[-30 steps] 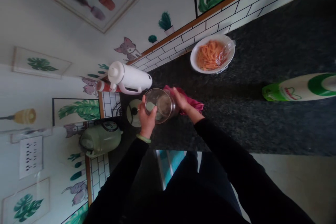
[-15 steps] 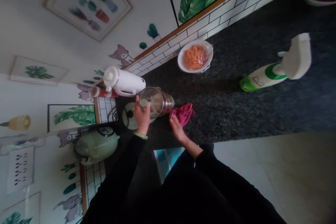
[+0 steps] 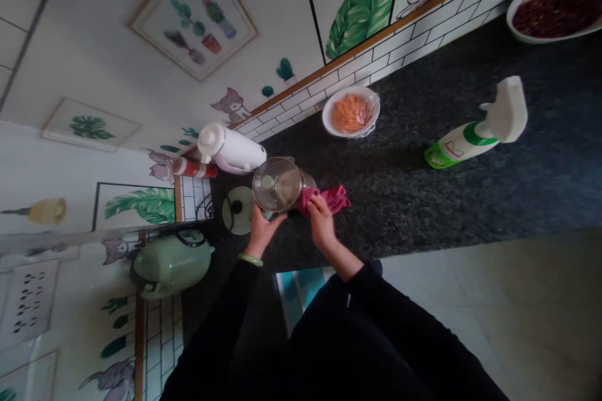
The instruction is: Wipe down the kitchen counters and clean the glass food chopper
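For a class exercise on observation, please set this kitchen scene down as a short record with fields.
Left hand: at the edge of a round see-through vessel; grip partly hidden
Right hand: holding a crumpled magenta cloth against the vessel's side
Surface: dark speckled counter
Near tiled wall: white bowl of orange strips under clear film
Picture right: white-and-green plastic spray bottle
Picture left: tall white jug; round pale green lid, dark knob

right hand (image 3: 322,222) holds pink cloth (image 3: 335,198) against clear container (image 3: 286,184), left hand (image 3: 261,233) touching it
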Motion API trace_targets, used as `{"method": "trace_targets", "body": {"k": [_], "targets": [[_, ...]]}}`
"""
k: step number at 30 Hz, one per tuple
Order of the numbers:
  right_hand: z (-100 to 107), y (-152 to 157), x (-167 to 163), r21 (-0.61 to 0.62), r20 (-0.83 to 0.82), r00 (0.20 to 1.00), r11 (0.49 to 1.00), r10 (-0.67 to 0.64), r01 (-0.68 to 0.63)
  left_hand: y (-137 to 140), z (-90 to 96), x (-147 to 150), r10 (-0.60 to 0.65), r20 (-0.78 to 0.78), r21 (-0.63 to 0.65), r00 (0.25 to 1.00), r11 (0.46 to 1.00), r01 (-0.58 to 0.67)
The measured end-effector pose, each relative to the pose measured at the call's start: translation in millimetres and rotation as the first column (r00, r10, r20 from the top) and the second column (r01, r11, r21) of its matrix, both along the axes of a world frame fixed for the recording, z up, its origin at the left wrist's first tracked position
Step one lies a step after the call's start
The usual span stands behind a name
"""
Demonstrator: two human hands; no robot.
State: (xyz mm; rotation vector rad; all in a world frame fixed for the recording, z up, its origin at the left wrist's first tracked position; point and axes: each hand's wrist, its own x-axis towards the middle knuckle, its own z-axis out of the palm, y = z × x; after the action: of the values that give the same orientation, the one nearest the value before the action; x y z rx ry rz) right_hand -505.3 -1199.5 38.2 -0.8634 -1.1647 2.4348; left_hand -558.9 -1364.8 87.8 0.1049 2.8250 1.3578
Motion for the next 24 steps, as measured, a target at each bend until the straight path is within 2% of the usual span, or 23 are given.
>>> {"method": "trace_targets", "body": {"k": [4,8,12,16,19,22,24], "targets": [[-3,-19,-3,0.095,0.069,0.997,0.995,-0.027,0.020,13,-9.7,-10,0.054,0.049,0.043,0.997,0.997,-0.056],[-6,8,-30,0.177,0.059,0.998,0.984,0.013,-0.023,17,-9.9,-12,0.055,0.081,0.063,0.995,0.996,-0.060],[0,39,-65,0.248,0.007,0.992,0.960,0.129,-0.127,17,-8.8,-11,0.090,0.078,0.068,0.993,0.993,-0.096],[11,27,-51,0.289,0.024,0.992,0.950,0.120,-0.122,20,-7.8,-11,0.077,0.093,0.079,0.993,0.993,-0.085],[17,15,-33,0.256,0.069,0.992,0.960,0.101,-0.116,21,-7.7,-10,0.085,0.100,0.083,0.991,0.992,-0.093],[21,33,-49,0.255,0.070,0.986,0.953,0.153,-0.166,19,-8.7,-9,0.087,0.117,0.095,0.989,0.991,-0.099],[23,54,-73,0.297,0.041,0.964,0.918,0.264,-0.264,17,-8.7,-9,0.084,0.132,0.095,0.988,0.991,-0.097]]}}
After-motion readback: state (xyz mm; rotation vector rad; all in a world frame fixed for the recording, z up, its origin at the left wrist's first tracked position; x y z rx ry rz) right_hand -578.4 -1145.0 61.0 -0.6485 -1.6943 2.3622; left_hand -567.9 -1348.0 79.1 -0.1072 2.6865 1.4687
